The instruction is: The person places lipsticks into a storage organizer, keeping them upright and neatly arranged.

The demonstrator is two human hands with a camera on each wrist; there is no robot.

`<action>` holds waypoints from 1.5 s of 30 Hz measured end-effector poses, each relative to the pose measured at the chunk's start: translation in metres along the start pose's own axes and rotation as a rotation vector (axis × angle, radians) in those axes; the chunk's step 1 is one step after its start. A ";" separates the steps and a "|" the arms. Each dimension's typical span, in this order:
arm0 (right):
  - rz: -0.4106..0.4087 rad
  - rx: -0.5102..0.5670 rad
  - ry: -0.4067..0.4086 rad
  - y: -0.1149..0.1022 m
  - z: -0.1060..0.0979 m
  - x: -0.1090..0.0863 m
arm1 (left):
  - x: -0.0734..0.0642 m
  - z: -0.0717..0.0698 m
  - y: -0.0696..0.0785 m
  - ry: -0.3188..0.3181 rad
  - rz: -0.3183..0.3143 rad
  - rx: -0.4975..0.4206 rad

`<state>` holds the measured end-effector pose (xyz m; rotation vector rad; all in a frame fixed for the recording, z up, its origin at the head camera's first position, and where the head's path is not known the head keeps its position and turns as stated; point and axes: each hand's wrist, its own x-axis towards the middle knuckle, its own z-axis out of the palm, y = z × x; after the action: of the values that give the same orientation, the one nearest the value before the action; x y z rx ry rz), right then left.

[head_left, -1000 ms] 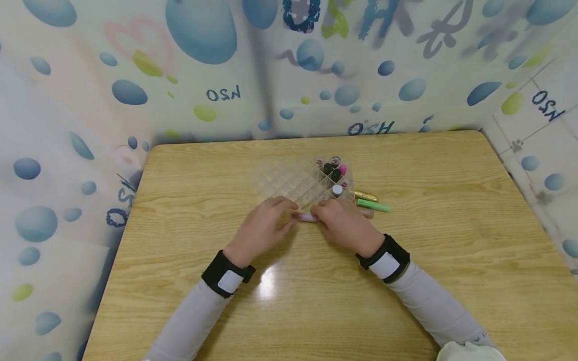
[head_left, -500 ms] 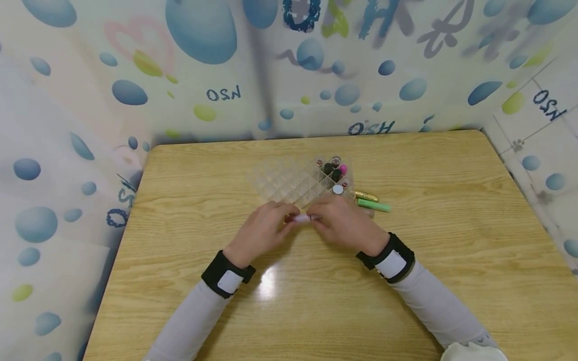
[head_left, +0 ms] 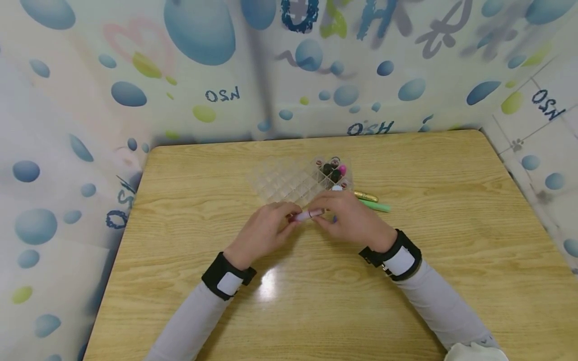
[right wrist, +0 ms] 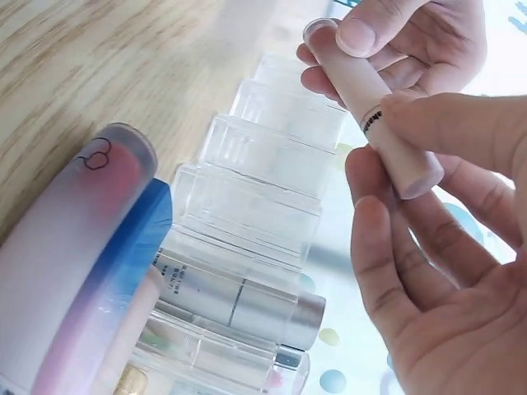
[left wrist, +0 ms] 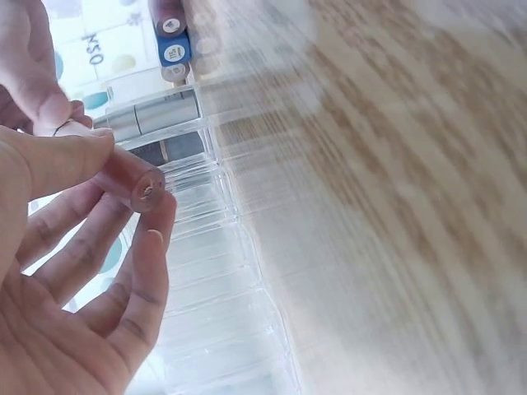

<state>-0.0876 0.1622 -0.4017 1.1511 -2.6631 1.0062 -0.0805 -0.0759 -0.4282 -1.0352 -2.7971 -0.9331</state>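
Observation:
A pale pink lip gloss tube (head_left: 307,215) with a dark band round it lies across both hands in front of a clear divided organizer (head_left: 282,183). My left hand (head_left: 266,228) pinches its clear, reddish-brown end (left wrist: 128,177) between thumb and fingers. At the pale end, just past the band, my right hand (head_left: 354,220) grips the tube with thumb and fingertips. Several dark, pink and white-topped cosmetics stand in the organizer's right-hand cells. A silver tube (right wrist: 263,304) shows in a near cell in the right wrist view.
Right of the organizer lie a gold tube (head_left: 367,196) and a green tube (head_left: 377,206). Close to the right wrist camera are a large pale tube with a rosy end (right wrist: 74,247) and a blue one (right wrist: 152,226). A patterned wall (head_left: 307,90) stands behind the wooden table (head_left: 307,311).
My right hand has shifted slightly right and back along the tube, exposing more of it. The tube's right end has tipped up a little. My left hand has barely moved.

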 end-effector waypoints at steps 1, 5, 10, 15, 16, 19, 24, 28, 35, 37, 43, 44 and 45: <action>-0.003 0.019 0.005 0.000 -0.001 0.000 | 0.000 0.000 0.000 0.005 0.002 -0.005; -0.002 0.077 0.021 0.000 -0.004 0.000 | 0.000 0.000 0.001 0.026 0.015 -0.026; -0.017 0.126 0.054 0.000 -0.006 0.000 | 0.000 0.000 0.001 0.046 0.027 -0.046; -0.020 0.112 0.108 -0.002 -0.007 -0.001 | 0.000 0.001 0.002 0.077 0.053 -0.043; -0.016 0.106 0.114 -0.002 -0.007 0.000 | 0.000 0.001 0.002 0.086 0.059 -0.044; -0.017 0.103 0.126 -0.004 -0.007 0.000 | 0.000 0.002 0.003 0.104 0.070 -0.065; -0.034 0.130 0.151 -0.009 -0.008 0.001 | 0.002 0.003 0.007 0.096 0.063 -0.123; -0.071 0.154 0.182 -0.012 -0.008 0.002 | 0.002 0.005 0.009 0.102 0.048 -0.107; -0.163 0.188 0.259 -0.011 -0.005 0.005 | 0.003 0.004 0.010 0.129 0.048 -0.081; -0.184 0.188 0.271 -0.011 -0.005 0.006 | 0.003 0.003 0.011 0.135 0.050 -0.078; -0.221 0.174 0.300 -0.010 -0.003 0.008 | 0.002 -0.004 0.006 0.150 0.089 -0.032; -0.222 0.172 0.306 -0.010 -0.002 0.008 | 0.002 -0.005 0.005 0.161 0.097 -0.026; -0.222 0.167 0.315 -0.010 -0.002 0.009 | 0.002 -0.006 0.003 0.181 0.102 -0.022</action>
<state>-0.0877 0.1534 -0.3919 1.1726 -2.1922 1.2650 -0.0812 -0.0764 -0.4212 -1.0288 -2.5688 -0.9938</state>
